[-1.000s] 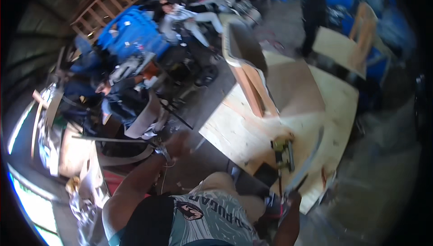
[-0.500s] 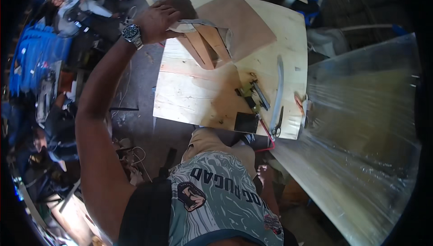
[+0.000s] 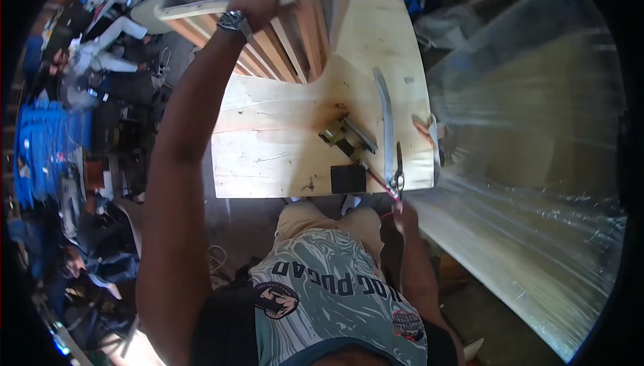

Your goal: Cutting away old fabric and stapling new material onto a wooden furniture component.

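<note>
My left hand [image 3: 260, 5], a watch on its wrist, is closed on the edge of a wooden frame [image 3: 285, 44]. The frame has several slats and a pale curved rim, and is held tilted at the far side of the light plywood tabletop [image 3: 268, 158]. My right hand [image 3: 404, 218] is by the near right edge of the tabletop, just below a red hose [image 3: 380, 179]; its fingers are smeared by motion. That hose runs to a green and black staple gun [image 3: 345, 141] lying on the wood. Scissors [image 3: 399, 171] lie close to this hand.
A long curved grey strip [image 3: 385, 121] lies right of the staple gun, and a black square piece [image 3: 348, 179] sits at the near edge. A large plastic-wrapped panel [image 3: 516, 144] stands at the right. People sit at the left near blue plastic [image 3: 50, 141].
My left hand has turned and lifted the wooden frame, so its slatted underside shows and its brown panel no longer does. My right hand has come up to the table's near edge.
</note>
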Action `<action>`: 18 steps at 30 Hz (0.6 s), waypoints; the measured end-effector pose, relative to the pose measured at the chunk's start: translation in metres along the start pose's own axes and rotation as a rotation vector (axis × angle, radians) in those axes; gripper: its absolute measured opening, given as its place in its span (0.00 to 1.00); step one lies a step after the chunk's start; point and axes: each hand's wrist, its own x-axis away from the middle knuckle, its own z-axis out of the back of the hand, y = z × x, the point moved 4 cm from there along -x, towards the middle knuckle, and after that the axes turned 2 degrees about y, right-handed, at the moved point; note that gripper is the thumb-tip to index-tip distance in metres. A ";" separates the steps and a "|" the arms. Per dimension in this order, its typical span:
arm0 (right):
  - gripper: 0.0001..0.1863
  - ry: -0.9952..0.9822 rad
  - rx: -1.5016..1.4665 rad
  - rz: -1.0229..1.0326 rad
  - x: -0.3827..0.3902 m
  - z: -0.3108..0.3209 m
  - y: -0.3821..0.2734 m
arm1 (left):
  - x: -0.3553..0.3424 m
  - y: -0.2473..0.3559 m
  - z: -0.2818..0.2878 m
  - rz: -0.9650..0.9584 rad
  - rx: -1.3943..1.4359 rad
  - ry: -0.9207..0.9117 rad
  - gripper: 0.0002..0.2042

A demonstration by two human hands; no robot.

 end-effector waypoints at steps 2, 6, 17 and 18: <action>0.19 -0.098 0.061 0.065 -0.048 0.010 -0.040 | -0.005 0.022 0.000 -0.009 -0.002 0.108 0.25; 0.18 -0.106 0.011 0.359 -0.111 -0.010 -0.120 | 0.063 0.043 0.005 0.176 0.209 -0.023 0.26; 0.34 0.242 0.297 0.648 -0.198 -0.129 -0.204 | 0.317 0.149 -0.022 0.157 0.283 -0.461 0.46; 0.33 0.174 0.315 0.588 -0.203 -0.132 -0.205 | 0.327 0.158 -0.031 0.058 0.304 -0.491 0.50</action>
